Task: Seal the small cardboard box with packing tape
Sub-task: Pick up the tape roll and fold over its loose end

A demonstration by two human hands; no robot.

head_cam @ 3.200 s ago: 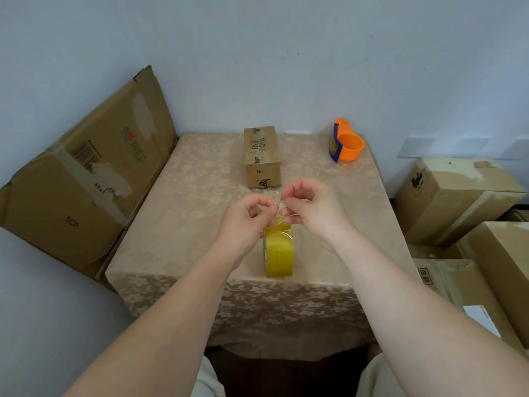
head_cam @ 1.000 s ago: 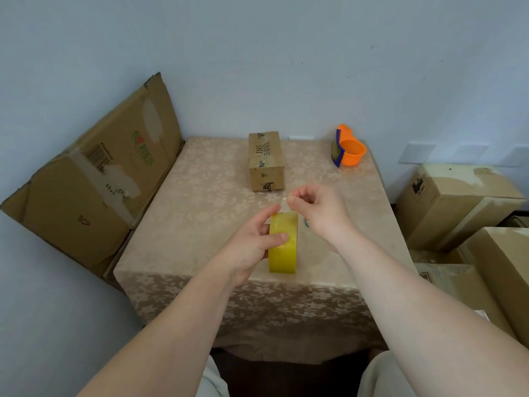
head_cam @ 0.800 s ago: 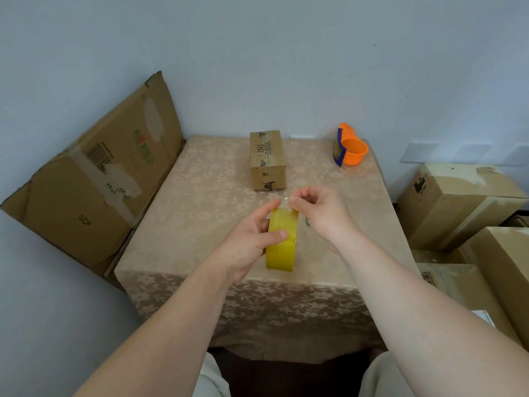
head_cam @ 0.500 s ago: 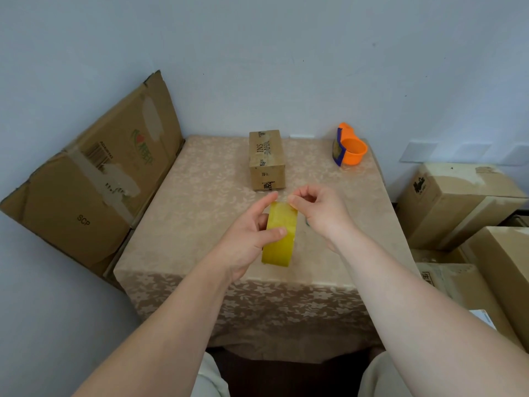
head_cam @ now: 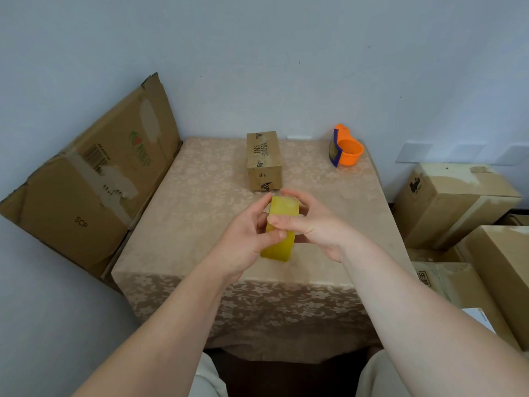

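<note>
A yellow roll of packing tape (head_cam: 279, 245) is held upright above the table (head_cam: 183, 224), near its front edge. My left hand (head_cam: 243, 239) grips the roll from the left, thumb across its face. My right hand (head_cam: 312, 224) holds it from the right, thumb laid over its upper rim. The small cardboard box (head_cam: 263, 159) lies closed at the back middle of the table, just beyond my fingertips and apart from them. No free tape end is visible.
An orange tape dispenser (head_cam: 345, 150) stands at the back right of the table. A large flattened carton (head_cam: 86, 179) leans against the wall on the left. Several stacked cartons (head_cam: 455, 202) fill the floor on the right.
The roll has been lifted off the table and tilted. My right hand stopped pinching at the top of the roll and closed around its right side.
</note>
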